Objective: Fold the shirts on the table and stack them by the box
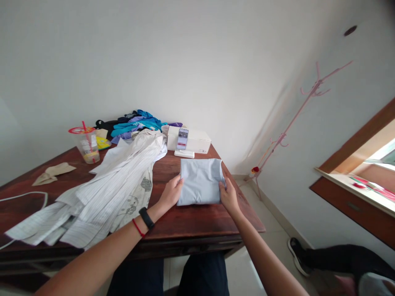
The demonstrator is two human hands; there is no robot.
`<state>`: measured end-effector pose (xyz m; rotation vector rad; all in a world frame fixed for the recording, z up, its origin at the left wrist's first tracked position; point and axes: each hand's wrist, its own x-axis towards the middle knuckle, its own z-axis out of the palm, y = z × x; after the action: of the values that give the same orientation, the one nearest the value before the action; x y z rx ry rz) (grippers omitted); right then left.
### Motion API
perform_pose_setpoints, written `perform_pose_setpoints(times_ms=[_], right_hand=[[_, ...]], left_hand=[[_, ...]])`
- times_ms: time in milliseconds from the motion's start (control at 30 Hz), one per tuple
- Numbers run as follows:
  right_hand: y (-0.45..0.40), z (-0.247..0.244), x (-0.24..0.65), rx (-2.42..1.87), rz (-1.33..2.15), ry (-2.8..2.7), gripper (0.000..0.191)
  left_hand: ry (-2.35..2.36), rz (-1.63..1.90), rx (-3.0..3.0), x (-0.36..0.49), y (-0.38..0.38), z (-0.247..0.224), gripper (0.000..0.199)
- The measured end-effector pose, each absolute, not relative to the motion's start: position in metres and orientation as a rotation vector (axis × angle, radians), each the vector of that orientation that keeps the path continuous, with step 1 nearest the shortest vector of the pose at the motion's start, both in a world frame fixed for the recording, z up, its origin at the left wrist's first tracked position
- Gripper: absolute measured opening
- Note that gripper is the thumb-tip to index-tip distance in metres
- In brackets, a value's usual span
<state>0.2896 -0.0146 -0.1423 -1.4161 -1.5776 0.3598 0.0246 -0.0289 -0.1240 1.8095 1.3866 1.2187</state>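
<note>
A light grey-blue folded piece of clothing [201, 181] lies over the right part of the dark wooden table [166, 224], folded into a neat rectangle. My left hand [171, 191] grips its left edge, thumb on top. On the opposite edge my right hand [228, 195] holds it the same way, fingers tucked behind the fabric. A black band and a red cord circle my left wrist. Left of my hands spreads a long white striped garment [105, 187], with a cartoon-printed pale cloth [135, 205] partly under it.
A phone [182, 139] leans on a white box [197, 141], behind a small white object [184, 154]. Blue, purple and black clothes [135, 123] are heaped by the wall. Left are a plastic cup [88, 146] with straw and a beige cloth [53, 173]. A pink coat rack [293, 113] and another person's leg [336, 259] are right.
</note>
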Motion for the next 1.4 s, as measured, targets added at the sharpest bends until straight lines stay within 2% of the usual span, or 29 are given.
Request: perform_pose_setpoints(times_ms=[133, 267, 333, 433, 500, 700, 833, 933, 1033, 1167, 1267, 1400], right_hand=[[-0.003, -0.147, 0.281, -1.554, 0.437, -1.739, 0.027], [-0.004, -0.157, 0.274, -1.749, 0.432, -1.715, 0.03], [-0.007, -0.16, 0.272, -1.826, 0.405, -1.637, 0.033], [-0.01, -0.161, 0.271, -1.878, 0.383, -1.579, 0.037], [-0.011, -0.158, 0.27, -1.891, 0.397, -1.605, 0.037], [-0.02, -0.135, 0.265, -2.032, 0.323, -1.798, 0.039], [-0.033, -0.124, 0.26, -2.117, 0.152, -1.889, 0.047], [-0.038, -0.124, 0.259, -2.135, 0.106, -1.914, 0.048], [-0.037, -0.126, 0.261, -2.167, 0.157, -1.948, 0.048], [-0.032, -0.12, 0.262, -2.2, 0.108, -1.999, 0.054], [-0.023, -0.11, 0.256, -2.075, -0.024, -2.049, 0.054], [-0.003, -0.113, 0.239, -1.611, -0.023, -2.286, 0.049]], left_hand=[[1.529, 1.115, 1.771, 0.023, -0.03, -0.143, 0.028], [1.615, 1.083, 1.709, 0.022, -0.035, -0.157, 0.033], [1.639, 1.086, 1.657, 0.024, -0.037, -0.156, 0.043], [1.681, 1.068, 1.685, 0.029, -0.041, -0.152, 0.07], [1.698, 1.006, 1.814, 0.031, -0.045, -0.149, 0.077], [1.943, 0.546, 2.099, 0.031, -0.059, -0.132, 0.066], [2.037, 0.664, 2.304, 0.036, -0.063, -0.112, 0.07], [1.751, 0.78, 2.515, 0.05, -0.058, -0.107, 0.065], [1.356, 0.616, 2.615, 0.066, -0.047, -0.116, 0.061], [1.43, 0.41, 2.532, 0.079, -0.029, -0.131, 0.061], [1.581, 0.343, 2.427, 0.081, -0.019, -0.132, 0.065], [1.645, 0.33, 2.4, 0.08, -0.015, -0.136, 0.066]])
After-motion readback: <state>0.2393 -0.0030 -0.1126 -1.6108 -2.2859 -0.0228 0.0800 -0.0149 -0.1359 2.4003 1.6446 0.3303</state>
